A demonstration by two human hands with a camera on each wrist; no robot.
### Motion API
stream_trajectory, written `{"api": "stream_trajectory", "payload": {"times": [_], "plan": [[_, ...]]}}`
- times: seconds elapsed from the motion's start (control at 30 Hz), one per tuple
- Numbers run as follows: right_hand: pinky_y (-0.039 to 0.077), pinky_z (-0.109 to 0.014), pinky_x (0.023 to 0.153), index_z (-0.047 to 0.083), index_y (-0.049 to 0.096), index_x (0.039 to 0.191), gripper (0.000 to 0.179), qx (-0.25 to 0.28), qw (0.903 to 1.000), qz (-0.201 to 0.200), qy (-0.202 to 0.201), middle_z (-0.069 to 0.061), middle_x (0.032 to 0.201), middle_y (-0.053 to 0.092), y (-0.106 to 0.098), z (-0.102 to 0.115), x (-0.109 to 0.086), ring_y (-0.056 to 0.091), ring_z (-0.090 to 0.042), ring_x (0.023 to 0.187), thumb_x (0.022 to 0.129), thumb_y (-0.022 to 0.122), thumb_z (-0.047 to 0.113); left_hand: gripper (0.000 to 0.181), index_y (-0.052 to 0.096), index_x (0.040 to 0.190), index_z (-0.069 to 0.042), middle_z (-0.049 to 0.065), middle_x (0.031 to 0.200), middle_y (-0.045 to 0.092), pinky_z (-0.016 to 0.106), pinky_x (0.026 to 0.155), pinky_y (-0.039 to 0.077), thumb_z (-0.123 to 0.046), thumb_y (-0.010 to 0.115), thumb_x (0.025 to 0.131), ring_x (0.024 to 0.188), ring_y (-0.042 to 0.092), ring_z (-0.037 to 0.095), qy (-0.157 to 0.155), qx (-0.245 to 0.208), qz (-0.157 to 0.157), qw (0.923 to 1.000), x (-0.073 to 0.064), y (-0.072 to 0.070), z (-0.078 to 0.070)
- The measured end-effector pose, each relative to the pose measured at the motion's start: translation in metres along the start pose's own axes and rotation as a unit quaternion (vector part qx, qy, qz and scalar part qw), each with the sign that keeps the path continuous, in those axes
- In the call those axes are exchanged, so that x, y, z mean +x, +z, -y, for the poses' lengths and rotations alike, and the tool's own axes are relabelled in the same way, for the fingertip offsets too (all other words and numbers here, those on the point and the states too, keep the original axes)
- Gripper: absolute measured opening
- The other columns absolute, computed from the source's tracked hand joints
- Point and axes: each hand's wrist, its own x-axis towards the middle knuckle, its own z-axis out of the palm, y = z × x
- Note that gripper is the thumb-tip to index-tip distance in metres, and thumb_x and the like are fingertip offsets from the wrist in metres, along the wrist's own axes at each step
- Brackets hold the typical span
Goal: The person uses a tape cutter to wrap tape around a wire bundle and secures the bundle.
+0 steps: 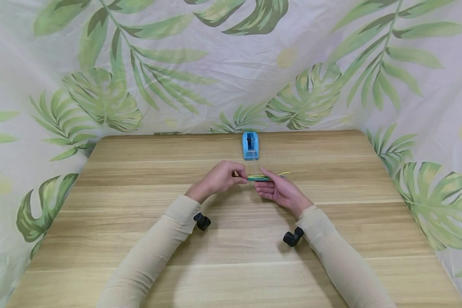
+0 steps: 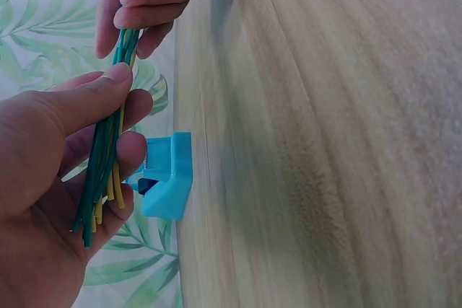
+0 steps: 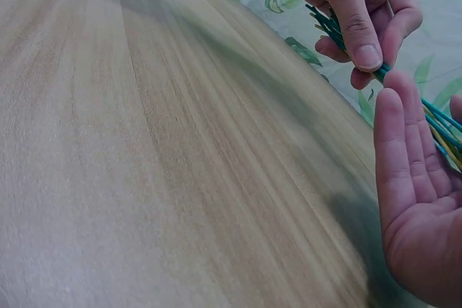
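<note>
Between both hands lies a bundle of thin green and yellow wires (image 1: 256, 178), held level above the table. My left hand (image 1: 226, 176) pinches it with thumb and fingers; in the left wrist view the loose wire ends (image 2: 97, 207) hang past the palm. At the other end, my right hand (image 1: 278, 188) holds the bundle between its thumb and its nearly straight fingers (image 3: 404, 156). One yellow wire sticks out beyond the right thumb. A faint clear strip of tape (image 1: 254, 167) runs from the blue tape dispenser (image 1: 250, 147) down towards the bundle.
The wooden table (image 1: 231, 265) reaches back to a leaf-patterned cloth (image 1: 169, 64). The dispenser stands near the table's far edge, just beyond the hands. Black wrist cameras (image 1: 292, 237) are strapped at both sleeves.
</note>
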Motion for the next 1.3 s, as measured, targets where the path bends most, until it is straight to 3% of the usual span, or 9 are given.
{"api": "stream_trajectory", "payload": {"times": [0.33, 0.73, 1.0, 1.13, 1.3], "plan": [[0.059, -0.028, 0.072, 0.003, 0.059, 0.111, 0.029, 0.017, 0.9998, -0.010, -0.008, -0.009, 0.083, 0.074, 0.000, -0.001, 0.002, 0.072, -0.016, 0.074, 0.104, 0.058, 0.032, 0.013, 0.073, 0.078, -0.013, -0.007, 0.081, 0.071, 0.028, 0.066, 0.049, -0.006, 0.078, 0.088, 0.074, 0.062, 0.010, 0.013, 0.009, -0.004, 0.9999, -0.001, 0.000, 0.001], [0.059, -0.029, 0.073, 0.002, 0.068, 0.099, 0.013, 0.036, 0.9989, -0.004, -0.030, -0.013, 0.080, 0.074, 0.002, 0.000, 0.001, 0.073, -0.018, 0.074, 0.103, 0.059, 0.011, 0.012, 0.071, 0.082, -0.015, -0.007, 0.083, 0.071, 0.029, 0.069, 0.050, -0.010, 0.079, 0.088, 0.077, 0.063, 0.008, 0.013, 0.026, -0.014, 0.9995, -0.002, 0.002, 0.003], [0.059, -0.032, 0.077, -0.002, 0.067, 0.108, 0.012, 0.007, 0.9990, -0.007, -0.044, -0.014, 0.083, 0.074, 0.001, 0.001, 0.000, 0.074, -0.020, 0.078, 0.102, 0.059, 0.005, 0.017, 0.072, 0.101, -0.011, -0.004, 0.091, 0.070, 0.031, 0.080, 0.053, -0.015, 0.081, 0.087, 0.086, 0.065, 0.012, -0.034, 0.008, 0.007, 0.9994, -0.001, 0.002, 0.005], [0.059, -0.033, 0.079, 0.001, 0.069, 0.103, 0.011, -0.004, 0.9988, -0.004, -0.049, -0.015, 0.085, 0.074, 0.001, 0.002, -0.001, 0.074, -0.020, 0.080, 0.101, 0.059, 0.003, 0.014, 0.076, 0.097, -0.010, 0.001, 0.085, 0.071, 0.030, 0.069, 0.050, -0.023, 0.076, 0.093, 0.076, 0.061, 0.011, -0.051, -0.011, 0.031, 0.9982, -0.001, 0.000, 0.009], [0.058, -0.032, 0.080, 0.001, 0.069, 0.104, 0.010, -0.025, 0.9980, 0.005, -0.059, -0.015, 0.087, 0.074, -0.001, 0.003, -0.001, 0.074, -0.020, 0.081, 0.101, 0.060, 0.005, 0.035, 0.077, 0.093, -0.004, 0.011, 0.076, 0.070, 0.027, 0.051, 0.038, -0.034, 0.060, 0.103, 0.056, 0.046, 0.010, -0.095, -0.078, 0.051, 0.9911, -0.004, -0.001, 0.019]]}}
